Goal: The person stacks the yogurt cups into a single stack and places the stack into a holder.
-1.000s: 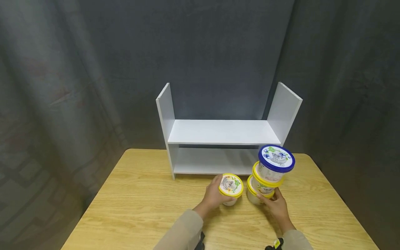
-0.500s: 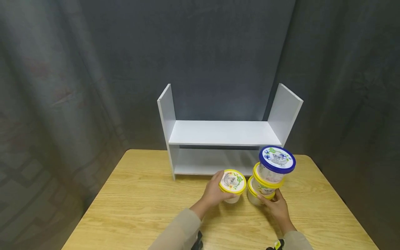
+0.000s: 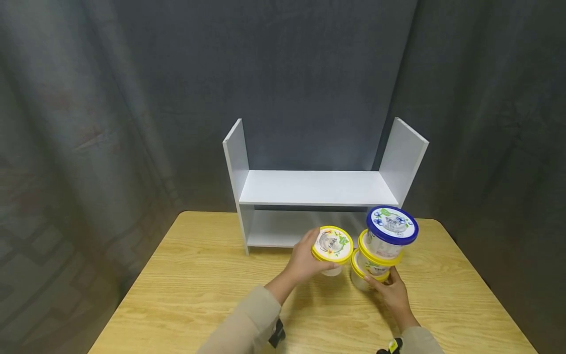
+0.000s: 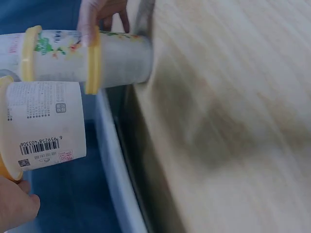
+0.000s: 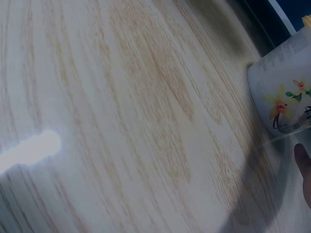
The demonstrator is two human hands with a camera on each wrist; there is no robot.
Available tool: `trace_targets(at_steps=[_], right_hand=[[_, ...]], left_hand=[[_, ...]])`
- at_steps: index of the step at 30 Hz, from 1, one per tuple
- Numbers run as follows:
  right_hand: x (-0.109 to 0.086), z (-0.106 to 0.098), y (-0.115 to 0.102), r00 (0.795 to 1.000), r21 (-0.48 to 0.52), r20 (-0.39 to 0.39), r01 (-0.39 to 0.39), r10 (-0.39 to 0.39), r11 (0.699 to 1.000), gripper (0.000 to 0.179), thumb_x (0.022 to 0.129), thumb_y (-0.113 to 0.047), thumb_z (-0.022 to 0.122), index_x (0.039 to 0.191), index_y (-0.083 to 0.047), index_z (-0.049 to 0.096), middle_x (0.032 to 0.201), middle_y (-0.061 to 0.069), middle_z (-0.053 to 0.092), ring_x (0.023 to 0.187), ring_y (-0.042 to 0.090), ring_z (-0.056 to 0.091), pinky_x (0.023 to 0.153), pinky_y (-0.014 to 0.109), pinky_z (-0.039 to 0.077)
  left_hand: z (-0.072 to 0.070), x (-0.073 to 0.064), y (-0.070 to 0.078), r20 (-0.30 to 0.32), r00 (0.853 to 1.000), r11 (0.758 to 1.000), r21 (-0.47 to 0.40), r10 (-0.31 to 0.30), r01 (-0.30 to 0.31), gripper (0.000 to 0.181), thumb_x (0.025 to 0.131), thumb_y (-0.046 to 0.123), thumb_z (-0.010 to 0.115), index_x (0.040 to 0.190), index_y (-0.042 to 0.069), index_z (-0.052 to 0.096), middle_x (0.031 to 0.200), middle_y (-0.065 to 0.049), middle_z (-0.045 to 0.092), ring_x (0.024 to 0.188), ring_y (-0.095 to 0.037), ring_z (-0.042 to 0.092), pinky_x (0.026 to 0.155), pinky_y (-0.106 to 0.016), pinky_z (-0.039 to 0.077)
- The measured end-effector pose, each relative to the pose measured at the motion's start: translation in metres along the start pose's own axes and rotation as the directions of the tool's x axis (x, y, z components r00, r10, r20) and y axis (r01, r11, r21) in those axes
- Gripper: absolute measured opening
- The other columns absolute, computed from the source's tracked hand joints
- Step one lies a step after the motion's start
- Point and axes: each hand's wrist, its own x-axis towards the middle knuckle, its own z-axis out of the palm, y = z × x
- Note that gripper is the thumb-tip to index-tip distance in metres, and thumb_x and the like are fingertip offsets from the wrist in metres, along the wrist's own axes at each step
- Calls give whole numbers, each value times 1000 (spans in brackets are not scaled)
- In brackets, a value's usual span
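Note:
My left hand (image 3: 305,260) grips a white tub with a yellow lid (image 3: 332,243), raised off the table and tilted slightly. In the left wrist view, a barcode and fine print show on that tub's side (image 4: 46,126). To its right stands a stack of three tubs: a blue-lidded tub (image 3: 392,225) on top, a yellow-lidded tub (image 3: 373,268) in the middle and another yellow-lidded tub (image 3: 359,280) at the bottom. My right hand (image 3: 393,295) holds the stack around the bottom tub's lid. The right wrist view shows flowers printed on the bottom tub (image 5: 286,94).
A white two-tier shelf (image 3: 316,187) with upright side panels stands behind the tubs, at the back of the wooden table (image 3: 199,285). The stack is close to the shelf's right front corner. Dark grey curtains (image 3: 318,88) hang behind and beside the table.
My left hand has lifted its yellow-lidded tub from beside the stack, upward and toward the shelf. My right hand and the stack have stayed in place.

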Motion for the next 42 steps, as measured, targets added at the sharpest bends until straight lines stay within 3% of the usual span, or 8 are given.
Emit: trace_targets(at_steps=[6, 13, 23, 34, 42], right_hand=[[0, -1, 1, 1000, 6, -9, 16, -16, 1000, 60, 73, -20, 70, 123, -13, 37, 96, -17, 48, 86, -2, 47, 68, 17, 44], [2, -2, 0, 1000, -3, -2, 5, -5, 1000, 62, 72, -21, 70, 123, -12, 36, 98, -16, 47, 86, -2, 46, 69, 18, 44], [3, -2, 4, 999, -8, -21, 26, -26, 1000, 58, 72, -18, 71, 119, -10, 38, 89, -22, 50, 82, -4, 48, 68, 17, 44], [3, -1, 8, 1000, 19, -5, 30, -29, 999, 58, 72, -18, 70, 119, -10, 38, 91, -22, 51, 84, -4, 49, 69, 17, 44], [0, 0, 2, 1000, 21, 5, 25, -25, 999, 59, 72, -18, 70, 121, -11, 37, 93, -20, 50, 85, -4, 48, 71, 17, 44]], left_hand=[[-14, 4, 17, -1, 1000, 999, 41, 32, -31, 98, 57, 44, 76, 136, 11, 27, 137, -4, 29, 121, -25, 30, 95, -44, 29], [-34, 14, 43, -11, 997, 996, 25, 81, -81, 98, 57, 42, 77, 135, 11, 27, 137, -3, 28, 121, -22, 30, 94, -42, 30], [-57, 33, 81, -37, 997, 998, -3, 63, -63, 98, 55, 45, 77, 135, 15, 29, 136, 2, 29, 121, -17, 30, 95, -36, 30], [-57, 51, 120, -7, 998, 998, -36, 60, -60, 97, 55, 46, 77, 135, 21, 28, 135, 10, 29, 122, -11, 28, 96, -36, 30], [-50, 58, 138, 18, 997, 996, -43, 79, -78, 97, 56, 44, 76, 136, 21, 27, 135, 10, 29, 121, -10, 29, 95, -34, 32]])
